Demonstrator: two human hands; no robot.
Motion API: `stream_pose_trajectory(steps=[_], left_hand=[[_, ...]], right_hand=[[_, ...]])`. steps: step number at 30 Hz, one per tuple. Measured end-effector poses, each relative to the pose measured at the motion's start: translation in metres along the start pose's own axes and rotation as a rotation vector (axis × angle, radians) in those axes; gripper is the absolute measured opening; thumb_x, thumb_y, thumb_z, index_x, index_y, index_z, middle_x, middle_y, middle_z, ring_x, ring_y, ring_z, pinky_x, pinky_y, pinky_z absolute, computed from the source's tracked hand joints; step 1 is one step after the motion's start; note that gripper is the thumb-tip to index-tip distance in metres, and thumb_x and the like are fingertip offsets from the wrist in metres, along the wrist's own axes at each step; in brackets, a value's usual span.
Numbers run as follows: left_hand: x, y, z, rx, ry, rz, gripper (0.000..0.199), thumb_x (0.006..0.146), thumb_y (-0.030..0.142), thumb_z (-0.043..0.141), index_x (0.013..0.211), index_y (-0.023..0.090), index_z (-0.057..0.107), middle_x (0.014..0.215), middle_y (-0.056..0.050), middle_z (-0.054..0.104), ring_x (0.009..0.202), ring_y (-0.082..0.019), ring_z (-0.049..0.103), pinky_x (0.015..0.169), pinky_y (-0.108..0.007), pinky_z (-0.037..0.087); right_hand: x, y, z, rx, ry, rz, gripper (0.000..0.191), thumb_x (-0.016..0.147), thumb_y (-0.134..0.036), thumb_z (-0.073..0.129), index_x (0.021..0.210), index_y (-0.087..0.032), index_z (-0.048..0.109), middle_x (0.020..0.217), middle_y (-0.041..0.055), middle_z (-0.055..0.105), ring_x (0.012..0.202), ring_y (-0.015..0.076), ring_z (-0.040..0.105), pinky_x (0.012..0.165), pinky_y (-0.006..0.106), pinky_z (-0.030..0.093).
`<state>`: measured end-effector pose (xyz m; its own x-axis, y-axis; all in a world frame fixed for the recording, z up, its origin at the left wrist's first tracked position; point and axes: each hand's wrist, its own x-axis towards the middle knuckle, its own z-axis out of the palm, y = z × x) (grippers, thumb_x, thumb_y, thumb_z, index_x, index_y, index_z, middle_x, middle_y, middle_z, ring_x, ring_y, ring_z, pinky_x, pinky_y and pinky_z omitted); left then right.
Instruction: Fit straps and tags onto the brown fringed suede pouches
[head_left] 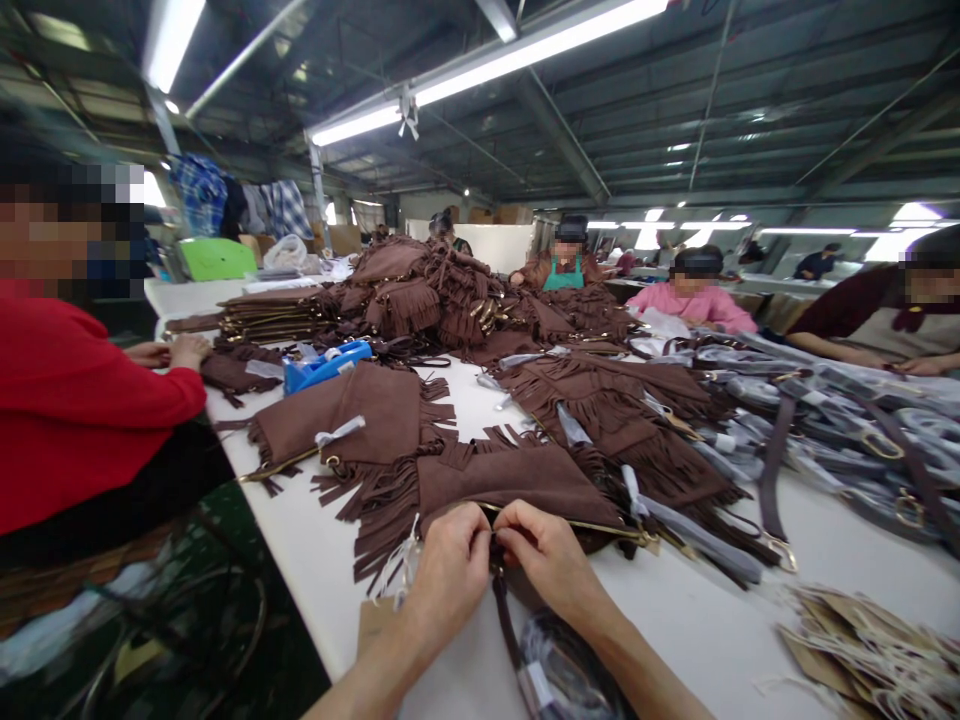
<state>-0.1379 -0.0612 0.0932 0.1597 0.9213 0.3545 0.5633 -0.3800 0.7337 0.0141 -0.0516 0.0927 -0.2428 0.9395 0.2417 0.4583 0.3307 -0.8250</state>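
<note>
A brown fringed bag (517, 478) lies in front of me with its gold zipper edge facing me. My left hand (454, 560) and my right hand (544, 555) meet at that edge, fingertips pinched close together. What the fingers grip is too small to make out. Below them hangs a dark strap (508, 625), beside a coil in clear plastic (566, 665). A brown paper tag (375, 622) with white strings lies left of my left wrist.
Fringed bags are heaped (420, 290) on the white table (300, 530). A blue tape dispenser (322, 368) stands left; plastic-wrapped straps (847, 430) and tags (862, 650) lie right. A person in a red sleeve (90, 400) works at left, others opposite.
</note>
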Motion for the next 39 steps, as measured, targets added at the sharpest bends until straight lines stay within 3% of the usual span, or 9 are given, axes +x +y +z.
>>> stream_pose_trajectory(steps=[13, 17, 19, 21, 24, 26, 30, 34, 39], left_hand=[[0.003, 0.004, -0.004, 0.056, -0.070, 0.047, 0.021, 0.083, 0.007, 0.044, 0.068, 0.019, 0.053, 0.070, -0.002, 0.060, 0.068, -0.016, 0.055, 0.064, -0.026, 0.038], [0.007, 0.015, -0.027, 0.197, -0.074, 0.235, 0.023, 0.080, 0.009, 0.054, 0.100, 0.020, 0.060, 0.105, -0.006, 0.061, 0.096, -0.020, 0.056, 0.085, -0.030, 0.044], [0.011, 0.015, -0.035, 0.387, -0.104, 0.256, 0.036, 0.076, 0.012, 0.063, 0.111, 0.020, 0.058, 0.116, -0.008, 0.056, 0.104, -0.025, 0.052, 0.091, -0.037, 0.043], [0.016, 0.011, -0.036, 0.515, -0.205, 0.225, 0.027, 0.078, 0.014, 0.062, 0.104, 0.020, 0.062, 0.109, -0.008, 0.059, 0.100, -0.026, 0.054, 0.087, -0.038, 0.045], [0.026, 0.005, -0.033, 0.534, -0.276, 0.197, 0.019, 0.088, 0.011, 0.047, 0.086, 0.019, 0.064, 0.092, -0.006, 0.065, 0.091, -0.023, 0.059, 0.079, -0.033, 0.046], [0.032, 0.005, -0.033, 0.506, -0.233, 0.195, 0.023, 0.091, 0.011, 0.042, 0.085, 0.019, 0.063, 0.090, -0.006, 0.066, 0.090, -0.022, 0.060, 0.079, -0.031, 0.045], [0.040, 0.017, -0.041, 0.445, -0.199, 0.220, 0.024, 0.093, 0.014, 0.041, 0.086, 0.020, 0.063, 0.088, -0.002, 0.066, 0.087, -0.018, 0.062, 0.078, -0.027, 0.043], [0.039, 0.030, -0.046, 0.308, -0.189, 0.269, 0.023, 0.090, 0.014, 0.043, 0.078, 0.020, 0.061, 0.084, -0.002, 0.060, 0.080, -0.016, 0.058, 0.070, -0.024, 0.040], [0.040, 0.021, -0.047, 0.064, -0.279, 0.274, 0.017, 0.083, 0.014, 0.049, 0.072, 0.017, 0.061, 0.079, -0.002, 0.057, 0.079, -0.016, 0.055, 0.071, -0.024, 0.038]], right_hand=[[0.000, -0.018, -0.011, -0.211, -0.016, -0.090, 0.018, 0.084, -0.015, 0.044, 0.079, -0.019, 0.061, 0.075, 0.0014, 0.063, 0.072, 0.0164, 0.059, 0.070, 0.027, 0.044], [-0.039, -0.031, -0.032, -0.505, -0.114, -0.078, 0.010, 0.079, -0.024, 0.057, 0.088, -0.021, 0.062, 0.099, 0.0067, 0.064, 0.086, 0.0217, 0.062, 0.078, 0.033, 0.048], [-0.066, -0.018, -0.031, -0.636, -0.210, -0.058, 0.038, 0.066, -0.029, 0.072, 0.102, -0.025, 0.062, 0.118, 0.0109, 0.060, 0.093, 0.0276, 0.063, 0.073, 0.034, 0.052], [-0.088, 0.003, -0.023, -0.771, -0.227, -0.055, 0.054, 0.062, -0.024, 0.075, 0.113, -0.029, 0.058, 0.136, 0.0142, 0.052, 0.103, 0.0339, 0.062, 0.062, 0.032, 0.054], [-0.100, 0.020, -0.017, -0.828, -0.234, -0.095, 0.048, 0.071, -0.018, 0.067, 0.116, -0.032, 0.057, 0.131, 0.0097, 0.058, 0.094, 0.0302, 0.067, 0.066, 0.033, 0.056], [-0.097, 0.008, -0.025, -0.751, -0.267, -0.125, 0.042, 0.071, -0.022, 0.069, 0.111, -0.029, 0.058, 0.125, 0.0086, 0.062, 0.093, 0.0281, 0.067, 0.076, 0.036, 0.056], [-0.078, -0.036, -0.055, -0.624, -0.216, -0.225, 0.042, 0.066, -0.031, 0.079, 0.103, -0.020, 0.060, 0.142, 0.0133, 0.048, 0.124, 0.0307, 0.049, 0.100, 0.038, 0.045], [-0.043, -0.032, -0.060, -0.792, -0.165, -0.325, 0.025, 0.080, -0.023, 0.068, 0.105, -0.018, 0.063, 0.136, 0.0119, 0.056, 0.122, 0.0275, 0.052, 0.103, 0.039, 0.043], [-0.011, 0.003, -0.037, -1.119, 0.055, 0.037, 0.039, 0.088, -0.003, 0.041, 0.119, -0.012, 0.062, 0.114, 0.0211, 0.067, 0.100, 0.0302, 0.065, 0.083, 0.041, 0.051]])
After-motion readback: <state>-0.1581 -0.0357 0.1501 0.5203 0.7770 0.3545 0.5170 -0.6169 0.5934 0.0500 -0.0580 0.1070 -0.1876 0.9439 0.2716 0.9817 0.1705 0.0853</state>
